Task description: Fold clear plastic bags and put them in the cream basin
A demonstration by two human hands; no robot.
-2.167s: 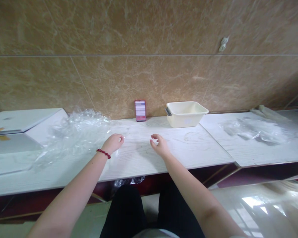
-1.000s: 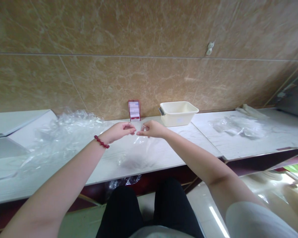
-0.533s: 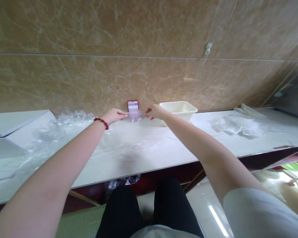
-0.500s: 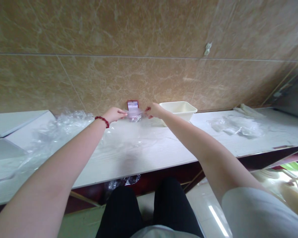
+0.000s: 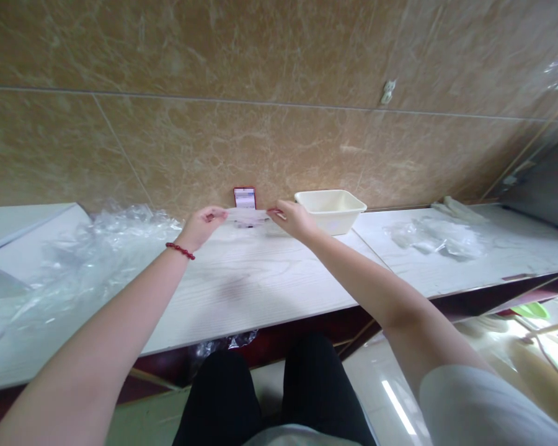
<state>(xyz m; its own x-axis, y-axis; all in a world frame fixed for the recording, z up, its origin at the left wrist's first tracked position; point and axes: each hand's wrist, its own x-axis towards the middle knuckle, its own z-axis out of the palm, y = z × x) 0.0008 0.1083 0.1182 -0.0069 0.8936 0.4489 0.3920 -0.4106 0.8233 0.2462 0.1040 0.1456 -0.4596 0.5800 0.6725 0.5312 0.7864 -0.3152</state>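
Observation:
Between my two hands, above the white tabletop, a clear plastic bag is stretched into a narrow band. My left hand, with a red bead bracelet on the wrist, pinches its left end. The right end is pinched between the fingers of my right hand. Directly behind the bag, a phone with a red edge and a lit screen leans against the wall. A cream plastic basin stands just right of my right hand. What lies under the bag is too small to make out.
Crumpled clear plastic bags are heaped on the left, beside a white box. More clear bags lie farther right. The tiled wall closes off the back, and my legs are below the front edge.
The clear film that spread loosely over the tabletop below my hands is now a tight band between them. My left hand has moved slightly left, and the view has shifted a little.

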